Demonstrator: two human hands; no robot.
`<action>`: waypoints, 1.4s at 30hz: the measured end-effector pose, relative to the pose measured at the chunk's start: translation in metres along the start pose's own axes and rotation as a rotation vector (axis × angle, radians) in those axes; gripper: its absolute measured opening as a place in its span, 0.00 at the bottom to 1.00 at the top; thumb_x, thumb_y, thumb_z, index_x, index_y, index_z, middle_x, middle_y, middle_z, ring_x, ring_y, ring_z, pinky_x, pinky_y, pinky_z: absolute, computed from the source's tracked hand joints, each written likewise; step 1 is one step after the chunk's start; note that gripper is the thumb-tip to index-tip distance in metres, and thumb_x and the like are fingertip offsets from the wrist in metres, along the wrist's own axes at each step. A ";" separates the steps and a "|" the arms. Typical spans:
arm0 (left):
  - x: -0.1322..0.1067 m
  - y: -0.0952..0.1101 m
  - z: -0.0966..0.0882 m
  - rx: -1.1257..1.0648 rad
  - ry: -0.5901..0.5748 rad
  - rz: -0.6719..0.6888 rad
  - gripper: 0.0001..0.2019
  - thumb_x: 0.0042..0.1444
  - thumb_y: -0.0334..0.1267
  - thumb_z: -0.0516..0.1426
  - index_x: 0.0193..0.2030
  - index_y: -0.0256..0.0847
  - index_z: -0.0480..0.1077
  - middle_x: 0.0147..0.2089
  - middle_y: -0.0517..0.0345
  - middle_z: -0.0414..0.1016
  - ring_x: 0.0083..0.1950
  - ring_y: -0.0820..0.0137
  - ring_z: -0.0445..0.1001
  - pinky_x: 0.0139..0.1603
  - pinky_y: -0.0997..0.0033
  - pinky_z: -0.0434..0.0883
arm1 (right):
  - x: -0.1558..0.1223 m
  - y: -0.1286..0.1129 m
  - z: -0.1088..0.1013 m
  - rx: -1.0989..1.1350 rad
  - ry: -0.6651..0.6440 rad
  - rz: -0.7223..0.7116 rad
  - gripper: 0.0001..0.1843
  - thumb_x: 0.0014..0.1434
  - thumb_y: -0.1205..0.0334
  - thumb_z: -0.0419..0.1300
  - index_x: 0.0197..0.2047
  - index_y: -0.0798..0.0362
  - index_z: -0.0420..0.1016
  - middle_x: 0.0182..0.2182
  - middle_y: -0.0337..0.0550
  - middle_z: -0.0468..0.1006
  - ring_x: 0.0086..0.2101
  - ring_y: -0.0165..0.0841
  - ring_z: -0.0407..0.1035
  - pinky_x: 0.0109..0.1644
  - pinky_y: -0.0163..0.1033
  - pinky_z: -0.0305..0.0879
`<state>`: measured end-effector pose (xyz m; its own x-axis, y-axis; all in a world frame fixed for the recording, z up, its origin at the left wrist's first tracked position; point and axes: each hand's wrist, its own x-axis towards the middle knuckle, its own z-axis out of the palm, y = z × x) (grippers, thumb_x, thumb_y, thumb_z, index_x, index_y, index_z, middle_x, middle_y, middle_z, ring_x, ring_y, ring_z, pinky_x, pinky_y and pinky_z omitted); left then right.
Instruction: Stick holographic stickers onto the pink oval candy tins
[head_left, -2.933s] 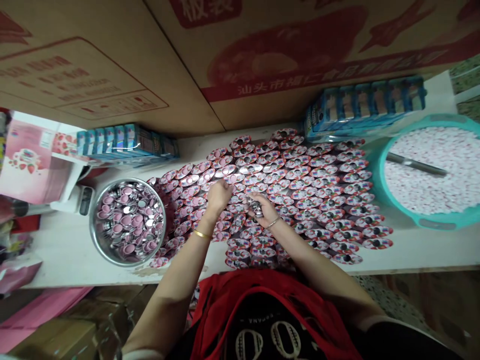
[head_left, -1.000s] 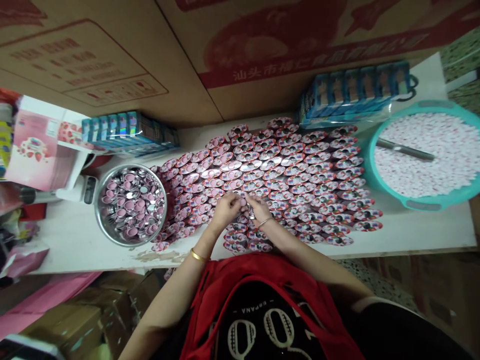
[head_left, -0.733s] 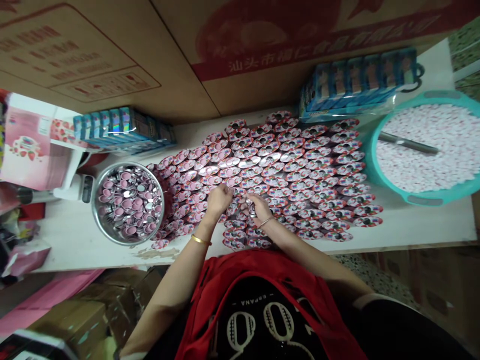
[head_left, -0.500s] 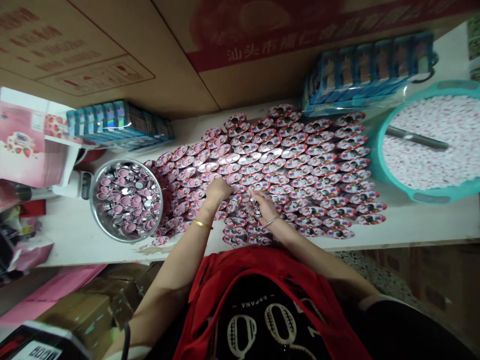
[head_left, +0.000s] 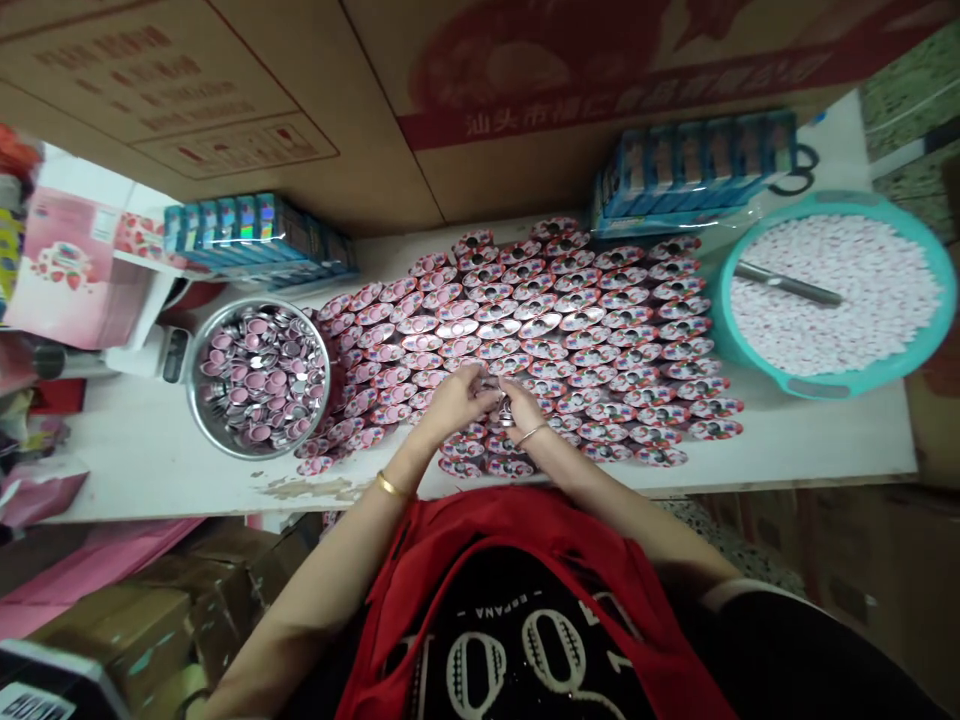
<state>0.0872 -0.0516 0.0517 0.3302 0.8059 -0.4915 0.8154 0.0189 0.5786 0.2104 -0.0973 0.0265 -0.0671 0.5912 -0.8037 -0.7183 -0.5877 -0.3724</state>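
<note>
here 2 hands meet: right hand [head_left: 517,408] grips stacked tins [head_left: 506,412], left hand [head_left: 459,392] pinches 1.

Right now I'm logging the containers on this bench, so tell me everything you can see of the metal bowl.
The metal bowl is round, shiny and steel-looking, standing upright on the white table at the left. It is heaped with small round lids, pink or silvery. Its right rim meets the spread of pink tins; a white device sits against its left side. Neither hand touches it.
</note>
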 end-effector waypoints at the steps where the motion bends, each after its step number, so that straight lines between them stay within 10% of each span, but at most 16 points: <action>1: -0.010 0.002 0.004 -0.024 0.017 0.041 0.13 0.54 0.44 0.59 0.45 0.41 0.73 0.40 0.54 0.75 0.40 0.66 0.73 0.42 0.69 0.69 | -0.002 0.002 0.000 -0.004 -0.006 -0.007 0.14 0.51 0.53 0.68 0.29 0.52 0.69 0.18 0.32 0.71 0.16 0.25 0.62 0.16 0.30 0.58; 7: -0.034 -0.007 0.019 -0.142 0.058 -0.003 0.10 0.53 0.36 0.56 0.42 0.41 0.74 0.39 0.55 0.74 0.40 0.68 0.72 0.43 0.70 0.68 | -0.009 0.016 -0.009 -0.051 -0.033 0.029 0.17 0.48 0.51 0.71 0.31 0.53 0.71 0.18 0.33 0.72 0.15 0.24 0.63 0.14 0.29 0.56; 14: -0.013 -0.026 0.022 0.033 0.201 -0.398 0.06 0.57 0.40 0.54 0.36 0.42 0.70 0.31 0.57 0.75 0.34 0.68 0.72 0.36 0.71 0.64 | -0.014 0.013 -0.022 -0.102 -0.063 0.136 0.14 0.57 0.52 0.63 0.37 0.55 0.73 0.23 0.42 0.79 0.17 0.26 0.68 0.14 0.28 0.57; 26: 0.016 -0.037 0.010 0.482 -0.166 -0.587 0.21 0.57 0.57 0.55 0.44 0.42 0.76 0.50 0.42 0.78 0.51 0.54 0.76 0.46 0.62 0.70 | -0.007 0.006 -0.025 -0.122 -0.030 0.166 0.11 0.58 0.57 0.64 0.33 0.55 0.70 0.25 0.42 0.80 0.17 0.26 0.68 0.14 0.28 0.58; 36: -0.017 -0.029 0.024 0.561 0.118 -0.099 0.15 0.62 0.38 0.49 0.49 0.37 0.72 0.50 0.40 0.73 0.55 0.53 0.69 0.54 0.55 0.64 | -0.023 0.009 -0.033 -0.138 -0.036 0.087 0.16 0.56 0.53 0.66 0.30 0.53 0.65 0.22 0.39 0.77 0.17 0.26 0.67 0.16 0.28 0.58; 42: -0.014 -0.042 0.012 0.616 0.042 0.142 0.15 0.61 0.32 0.49 0.49 0.39 0.73 0.51 0.42 0.71 0.55 0.53 0.67 0.54 0.53 0.60 | -0.035 0.012 -0.035 -0.183 -0.076 0.092 0.14 0.62 0.51 0.60 0.33 0.53 0.67 0.22 0.40 0.76 0.18 0.26 0.68 0.16 0.27 0.57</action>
<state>0.0541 -0.0713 0.0265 0.4464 0.7984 -0.4040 0.8933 -0.4237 0.1498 0.2287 -0.1443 0.0344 -0.1833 0.5663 -0.8036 -0.5698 -0.7273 -0.3825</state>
